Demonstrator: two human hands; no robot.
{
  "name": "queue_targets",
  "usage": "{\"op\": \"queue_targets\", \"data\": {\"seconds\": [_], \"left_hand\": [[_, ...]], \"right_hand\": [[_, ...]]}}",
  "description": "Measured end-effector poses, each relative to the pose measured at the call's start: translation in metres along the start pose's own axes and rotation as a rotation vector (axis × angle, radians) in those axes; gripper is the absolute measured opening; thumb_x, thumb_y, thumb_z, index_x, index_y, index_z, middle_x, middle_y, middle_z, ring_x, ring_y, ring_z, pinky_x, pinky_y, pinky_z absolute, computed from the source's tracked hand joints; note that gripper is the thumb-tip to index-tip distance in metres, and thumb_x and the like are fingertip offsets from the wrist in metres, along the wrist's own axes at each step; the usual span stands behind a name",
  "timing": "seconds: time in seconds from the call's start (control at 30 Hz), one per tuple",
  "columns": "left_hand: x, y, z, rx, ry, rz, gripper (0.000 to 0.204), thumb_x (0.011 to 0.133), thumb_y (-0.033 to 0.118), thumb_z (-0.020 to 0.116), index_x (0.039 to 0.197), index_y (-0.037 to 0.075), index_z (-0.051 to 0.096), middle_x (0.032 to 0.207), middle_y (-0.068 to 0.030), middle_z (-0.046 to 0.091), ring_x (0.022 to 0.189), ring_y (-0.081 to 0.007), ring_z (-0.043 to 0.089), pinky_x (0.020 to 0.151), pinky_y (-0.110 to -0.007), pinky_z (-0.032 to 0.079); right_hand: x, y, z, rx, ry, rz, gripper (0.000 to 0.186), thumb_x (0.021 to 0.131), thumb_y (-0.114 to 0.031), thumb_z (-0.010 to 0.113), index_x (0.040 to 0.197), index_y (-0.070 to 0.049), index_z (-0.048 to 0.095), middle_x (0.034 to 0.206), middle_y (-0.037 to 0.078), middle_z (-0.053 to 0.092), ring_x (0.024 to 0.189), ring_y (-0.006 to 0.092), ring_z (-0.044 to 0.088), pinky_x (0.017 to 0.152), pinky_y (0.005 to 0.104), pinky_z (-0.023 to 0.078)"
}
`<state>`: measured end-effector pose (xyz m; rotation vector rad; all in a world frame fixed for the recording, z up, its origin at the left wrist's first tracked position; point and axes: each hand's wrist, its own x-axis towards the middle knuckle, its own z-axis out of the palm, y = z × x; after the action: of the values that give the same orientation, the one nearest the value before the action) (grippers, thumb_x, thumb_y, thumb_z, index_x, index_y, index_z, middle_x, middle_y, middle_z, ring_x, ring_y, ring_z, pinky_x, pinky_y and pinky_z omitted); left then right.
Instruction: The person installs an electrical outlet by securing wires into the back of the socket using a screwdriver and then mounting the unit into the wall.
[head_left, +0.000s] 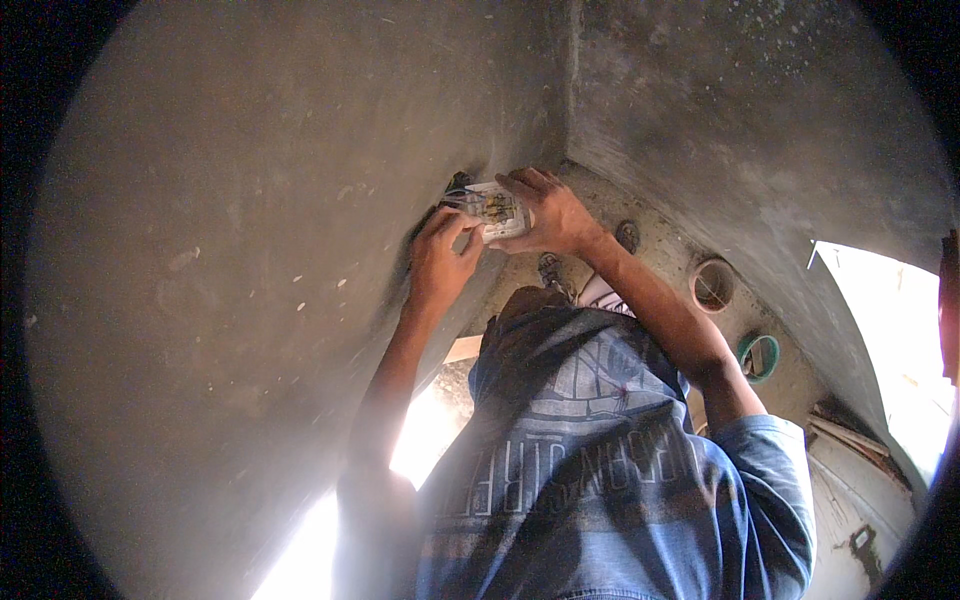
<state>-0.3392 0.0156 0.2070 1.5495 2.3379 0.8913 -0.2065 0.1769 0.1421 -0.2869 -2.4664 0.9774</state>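
Note:
A white electrical switch or socket plate (508, 214) is held out beside the left wall, its back with brassy terminals facing me. Thin wires (462, 198) run to it from a dark wall opening (458, 184). My right hand (556, 216) grips the plate's right side, thumb below and fingers above. At the plate's lower left edge, my left hand (440, 256) has thumb and fingertips drawn together in a pinch. Whatever lies between those fingertips is too small to make out.
Bare plastered walls (230, 200) meet in a corner ahead. On the floor to the right stand a round pale container (711, 285) and a green round container (758, 357). Wooden pieces (850, 440) lie farther right. Bright openings show at both sides.

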Motion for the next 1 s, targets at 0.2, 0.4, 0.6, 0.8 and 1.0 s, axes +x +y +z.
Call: {"op": "queue_targets", "data": {"seconds": [0.2, 0.4, 0.6, 0.8, 1.0], "left_hand": [[0.003, 0.004, -0.003, -0.038, -0.028, -0.005, 0.011, 0.082, 0.005, 0.07, 0.09, 0.002, 0.063, 0.089, -0.0116, 0.064, 0.081, -0.0271, 0.065, 0.072, -0.038, 0.051], [0.001, -0.003, 0.003, 0.009, -0.013, 0.048, 0.009, 0.083, 0.008, 0.072, 0.089, 0.003, 0.066, 0.09, -0.0108, 0.067, 0.08, -0.0258, 0.066, 0.073, -0.036, 0.052], [-0.003, -0.003, 0.005, 0.01, -0.036, 0.07, 0.011, 0.083, 0.008, 0.073, 0.092, 0.003, 0.067, 0.091, -0.0111, 0.066, 0.08, -0.0257, 0.066, 0.073, -0.036, 0.052], [-0.003, -0.006, 0.016, 0.02, 0.022, 0.081, 0.017, 0.081, 0.012, 0.074, 0.086, 0.001, 0.063, 0.087, -0.0135, 0.061, 0.079, -0.033, 0.063, 0.068, -0.041, 0.05], [-0.008, -0.01, 0.019, 0.075, 0.07, 0.083, 0.014, 0.081, 0.01, 0.074, 0.084, 0.002, 0.063, 0.082, -0.0117, 0.062, 0.073, -0.0292, 0.062, 0.067, -0.038, 0.05]], "right_hand": [[0.0, -0.002, 0.0, 0.018, -0.004, 0.04, 0.089, 0.06, -0.044, 0.086, 0.129, 0.003, 0.055, 0.12, 0.023, 0.058, 0.108, 0.0391, 0.06, 0.094, 0.0441, 0.049], [-0.004, 0.004, 0.003, 0.049, -0.001, 0.018, 0.09, 0.061, -0.044, 0.086, 0.13, 0.003, 0.054, 0.12, 0.023, 0.058, 0.108, 0.039, 0.06, 0.093, 0.0438, 0.049], [-0.002, 0.011, 0.002, 0.081, -0.052, 0.013, 0.09, 0.061, -0.043, 0.086, 0.132, 0.002, 0.053, 0.121, 0.022, 0.058, 0.108, 0.0391, 0.06, 0.094, 0.0439, 0.049], [-0.004, 0.018, 0.01, 0.03, -0.038, -0.018, 0.091, 0.063, -0.051, 0.083, 0.132, 0.0, 0.053, 0.121, 0.021, 0.058, 0.11, 0.0389, 0.059, 0.094, 0.0443, 0.05], [-0.008, 0.006, 0.015, 0.03, -0.036, 0.086, 0.092, 0.063, -0.053, 0.082, 0.133, 0.0, 0.052, 0.12, 0.022, 0.057, 0.109, 0.0393, 0.059, 0.094, 0.0442, 0.05]]}}
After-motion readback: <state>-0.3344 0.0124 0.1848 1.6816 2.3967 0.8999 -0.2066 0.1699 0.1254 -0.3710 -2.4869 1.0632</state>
